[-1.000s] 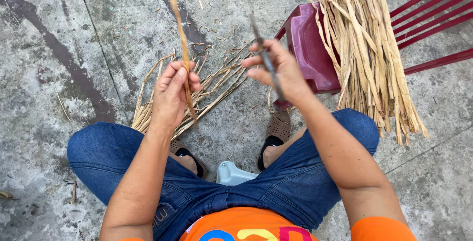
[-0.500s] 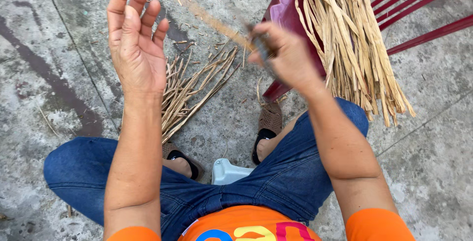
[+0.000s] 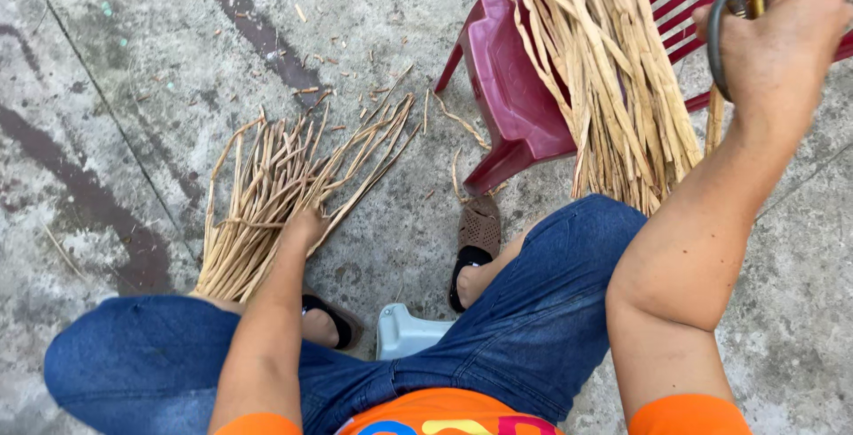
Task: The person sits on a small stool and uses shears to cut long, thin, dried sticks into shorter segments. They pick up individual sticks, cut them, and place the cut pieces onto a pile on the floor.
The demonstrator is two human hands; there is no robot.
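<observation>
From the head camera, your left hand (image 3: pixel 306 222) reaches down at about eight o'clock and rests on the pile of dried straw strips (image 3: pixel 267 195) fanned across the concrete floor (image 3: pixel 133 71); whether its fingers are spread or curled you cannot tell. At two o'clock your right hand (image 3: pixel 773 31) is raised and clenched around a dark curved tool (image 3: pixel 721 26). Just beside it, a second straw bundle (image 3: pixel 613 88) drapes over the dark red plastic chair (image 3: pixel 506 88).

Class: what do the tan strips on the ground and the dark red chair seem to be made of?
Tan strips on the ground: probably dried plant fibre, matt, judging by the curled, splitting ends. Dark red chair: likely moulded plastic, smooth with a slight sheen and rounded one-piece edges.
</observation>
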